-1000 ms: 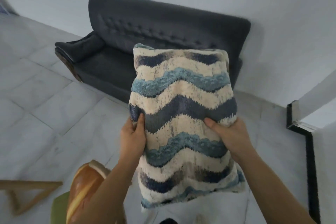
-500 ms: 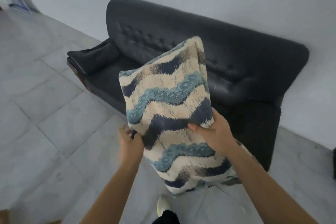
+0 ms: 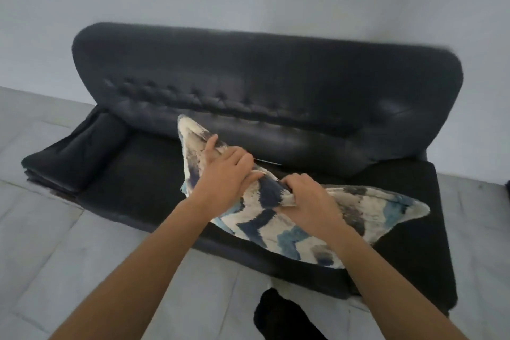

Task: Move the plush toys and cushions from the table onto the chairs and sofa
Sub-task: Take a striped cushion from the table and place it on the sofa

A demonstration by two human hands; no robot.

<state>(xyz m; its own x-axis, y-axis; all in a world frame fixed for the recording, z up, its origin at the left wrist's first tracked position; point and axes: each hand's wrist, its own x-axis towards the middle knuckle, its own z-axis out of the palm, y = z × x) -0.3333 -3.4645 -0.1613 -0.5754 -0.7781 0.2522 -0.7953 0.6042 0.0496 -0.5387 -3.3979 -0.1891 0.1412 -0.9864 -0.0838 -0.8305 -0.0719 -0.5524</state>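
Both hands, the left hand (image 3: 225, 171) and the right hand (image 3: 309, 197), are closed in pinches on the top of the striped cushion (image 3: 276, 225), bunching its fabric as it lies on the sofa (image 3: 276, 85) seat, right of centre. Releasing gently, then nudging it far against the backrest, should seat it securely.

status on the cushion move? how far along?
Done: the wavy-striped cushion has reached the dark sofa and lies on its seat.
In hand: left hand and right hand both grip its fabric; not released yet.
Left: letting go. Nothing else sits on the sofa, and the table, chairs and plush toys are out of view, so the remaining count cannot be told.
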